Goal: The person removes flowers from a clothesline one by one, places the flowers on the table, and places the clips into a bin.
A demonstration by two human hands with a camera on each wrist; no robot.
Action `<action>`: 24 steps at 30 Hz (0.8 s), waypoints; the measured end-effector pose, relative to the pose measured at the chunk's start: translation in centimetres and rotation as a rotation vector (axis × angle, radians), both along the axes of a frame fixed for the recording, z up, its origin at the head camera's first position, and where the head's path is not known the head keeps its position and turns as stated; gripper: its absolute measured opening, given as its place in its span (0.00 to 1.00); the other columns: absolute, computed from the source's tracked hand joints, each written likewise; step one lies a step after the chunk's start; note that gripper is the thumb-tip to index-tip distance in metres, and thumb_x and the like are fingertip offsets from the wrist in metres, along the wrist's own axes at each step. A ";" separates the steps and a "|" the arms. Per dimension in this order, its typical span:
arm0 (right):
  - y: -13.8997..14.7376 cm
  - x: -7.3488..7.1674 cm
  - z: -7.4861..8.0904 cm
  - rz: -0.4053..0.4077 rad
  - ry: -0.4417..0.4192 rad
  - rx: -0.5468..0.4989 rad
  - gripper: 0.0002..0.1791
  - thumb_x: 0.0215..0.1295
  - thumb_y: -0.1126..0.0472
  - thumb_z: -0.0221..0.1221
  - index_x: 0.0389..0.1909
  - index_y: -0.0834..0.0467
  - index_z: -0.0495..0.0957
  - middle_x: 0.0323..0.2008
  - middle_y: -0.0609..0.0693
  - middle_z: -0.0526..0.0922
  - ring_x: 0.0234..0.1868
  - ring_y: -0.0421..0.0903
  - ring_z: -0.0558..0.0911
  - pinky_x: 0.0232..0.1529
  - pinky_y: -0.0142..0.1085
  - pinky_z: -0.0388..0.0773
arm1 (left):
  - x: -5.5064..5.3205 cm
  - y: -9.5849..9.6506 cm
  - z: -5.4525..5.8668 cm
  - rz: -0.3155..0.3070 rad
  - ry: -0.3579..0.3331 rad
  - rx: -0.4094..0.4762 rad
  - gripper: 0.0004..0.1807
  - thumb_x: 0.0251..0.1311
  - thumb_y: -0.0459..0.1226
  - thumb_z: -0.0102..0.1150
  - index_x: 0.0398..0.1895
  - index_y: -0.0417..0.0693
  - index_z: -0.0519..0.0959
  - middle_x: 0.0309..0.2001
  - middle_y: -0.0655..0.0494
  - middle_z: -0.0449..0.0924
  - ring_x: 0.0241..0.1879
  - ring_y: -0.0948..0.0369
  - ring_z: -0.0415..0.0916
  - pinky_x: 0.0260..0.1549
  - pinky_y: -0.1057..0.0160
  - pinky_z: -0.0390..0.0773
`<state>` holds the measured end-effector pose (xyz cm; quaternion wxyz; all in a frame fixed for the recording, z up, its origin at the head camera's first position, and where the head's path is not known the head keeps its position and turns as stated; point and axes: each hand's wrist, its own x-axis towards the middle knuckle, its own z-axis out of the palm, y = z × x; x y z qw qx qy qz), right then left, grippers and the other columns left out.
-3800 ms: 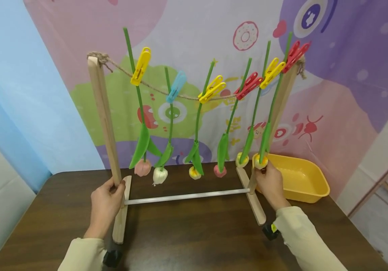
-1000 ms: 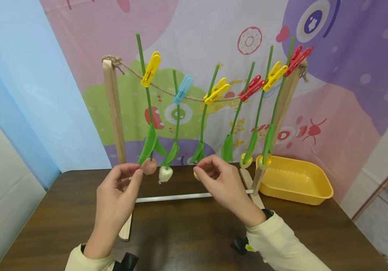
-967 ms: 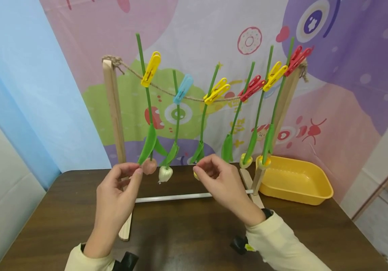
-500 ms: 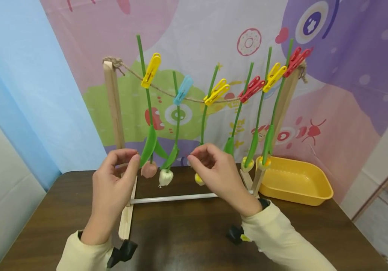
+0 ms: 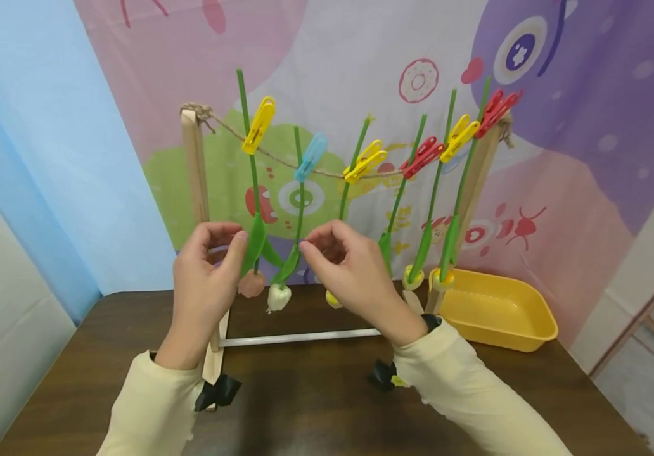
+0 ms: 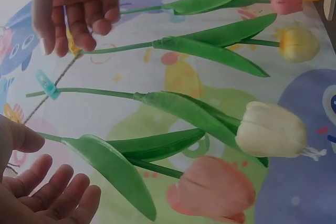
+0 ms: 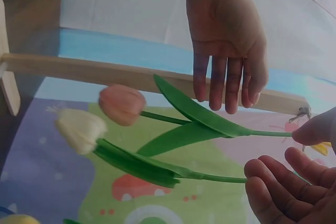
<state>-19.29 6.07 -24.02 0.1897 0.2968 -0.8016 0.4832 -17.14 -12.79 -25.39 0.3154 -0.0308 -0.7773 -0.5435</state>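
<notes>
Artificial tulips hang heads down from a twine line [image 5: 278,159], held by clothespins. My left hand [image 5: 207,272] is beside the leaves of the leftmost pink tulip [image 5: 251,284], under a yellow clothespin [image 5: 259,125]. In the left wrist view its thumb and fingers are apart, holding nothing. My right hand [image 5: 350,266] has its fingertips by the stem of the white tulip [image 5: 279,297], under a light blue clothespin [image 5: 311,157]; I cannot tell if they touch. Loosely bent, its fingers grip nothing. It partly covers a yellow tulip [image 5: 334,299] and hides the fourth flower's head.
Wooden posts, one at left [image 5: 195,164] and one at right [image 5: 478,183], carry the twine, with a white rod [image 5: 298,338] joining them below. A yellow tub [image 5: 498,310] sits behind the right post on the brown table [image 5: 304,405]. A cartoon-printed cloth hangs behind.
Both hands have left the posts they held earliest. Since then they have risen beside the tulips, the right hand shifting leftward from the yellow tulip to the white one's stem.
</notes>
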 end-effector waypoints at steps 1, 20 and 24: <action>-0.1 -0.1 0.2 0.001 0.006 -0.002 0.05 0.62 0.60 0.59 0.36 0.57 0.78 0.26 0.49 0.82 0.23 0.39 0.77 0.26 0.31 0.74 | -0.1 0.0 0.2 -0.001 0.002 0.001 0.12 0.63 0.39 0.54 0.44 0.40 0.76 0.40 0.51 0.79 0.38 0.70 0.74 0.41 0.76 0.73; -2.6 -1.2 5.8 0.047 0.078 -0.070 0.07 0.63 0.61 0.57 0.38 0.61 0.77 0.26 0.52 0.82 0.23 0.40 0.77 0.27 0.31 0.74 | -2.5 1.3 3.9 -0.096 0.032 0.007 0.19 0.64 0.43 0.52 0.54 0.41 0.69 0.48 0.52 0.77 0.46 0.61 0.76 0.44 0.62 0.76; -3.1 -1.2 7.6 0.014 0.075 -0.082 0.07 0.63 0.60 0.58 0.38 0.60 0.77 0.27 0.52 0.82 0.24 0.40 0.78 0.26 0.29 0.72 | -2.9 1.4 4.4 -0.100 0.024 0.000 0.20 0.64 0.43 0.52 0.55 0.41 0.69 0.49 0.51 0.76 0.47 0.62 0.76 0.45 0.61 0.77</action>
